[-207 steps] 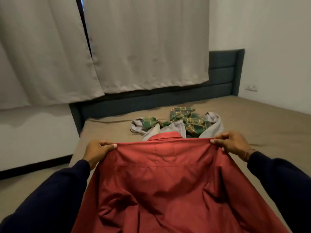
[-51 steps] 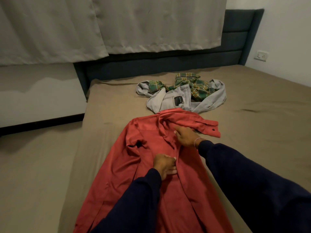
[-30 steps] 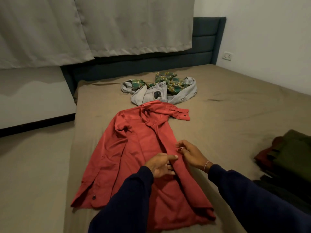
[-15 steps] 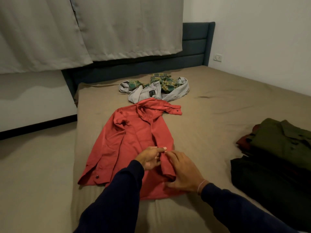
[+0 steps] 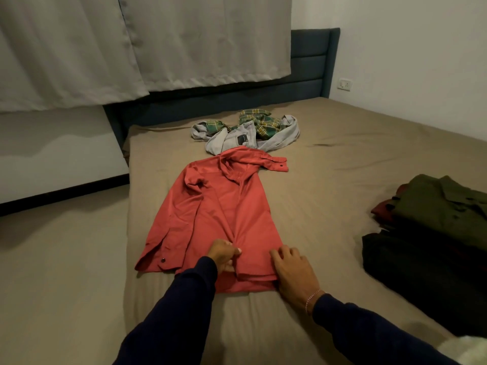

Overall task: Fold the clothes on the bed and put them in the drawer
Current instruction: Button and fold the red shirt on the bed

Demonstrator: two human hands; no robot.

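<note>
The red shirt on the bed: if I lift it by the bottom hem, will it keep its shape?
Probably not. The red shirt lies creased and bunches where the left hand pinches it, so it looks floppy. Its sheen suggests smooth fabric that may slide; the folded side could fall open.

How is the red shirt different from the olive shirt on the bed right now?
The red shirt lies spread out lengthwise, one sleeve out to its side; the olive shirt is folded compact. The red shirt lies alone on the sheet; the olive shirt tops a stack. Hands touch only the red shirt, at its near hem. Both are collared and lie on the bed.
</note>
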